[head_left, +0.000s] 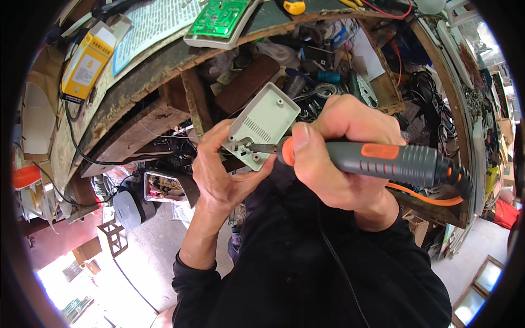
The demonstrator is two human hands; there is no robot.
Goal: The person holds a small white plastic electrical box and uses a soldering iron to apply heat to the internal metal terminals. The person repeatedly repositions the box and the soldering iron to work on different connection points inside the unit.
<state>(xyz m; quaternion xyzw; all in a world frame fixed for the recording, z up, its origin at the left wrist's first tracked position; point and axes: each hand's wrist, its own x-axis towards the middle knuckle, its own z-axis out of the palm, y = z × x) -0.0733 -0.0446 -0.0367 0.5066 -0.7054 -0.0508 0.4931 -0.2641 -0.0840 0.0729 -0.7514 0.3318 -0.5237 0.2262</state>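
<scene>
My left hand [216, 169] is closed around a pale grey plastic housing half [261, 123], open side up and tilted. The shell has a row of vent slots, round screw posts and a small cut-out near its lower end. My right hand [350, 147] grips a corded soldering iron [399, 164] with a dark grey and orange handle, thumb on top. Its metal tip [262, 147] points left into the shell's lower end and appears to touch the plastic by the posts. The exact contact spot is too small to make out.
On the worn bench edge lie a green circuit board [221, 16] in a pale casing, a yellow box [90, 63] and a printed sheet [158, 33]. Below, an open drawer holds a brown block [249, 85], pliers [363, 90] and cables. An orange cord [426, 199] trails near my right wrist.
</scene>
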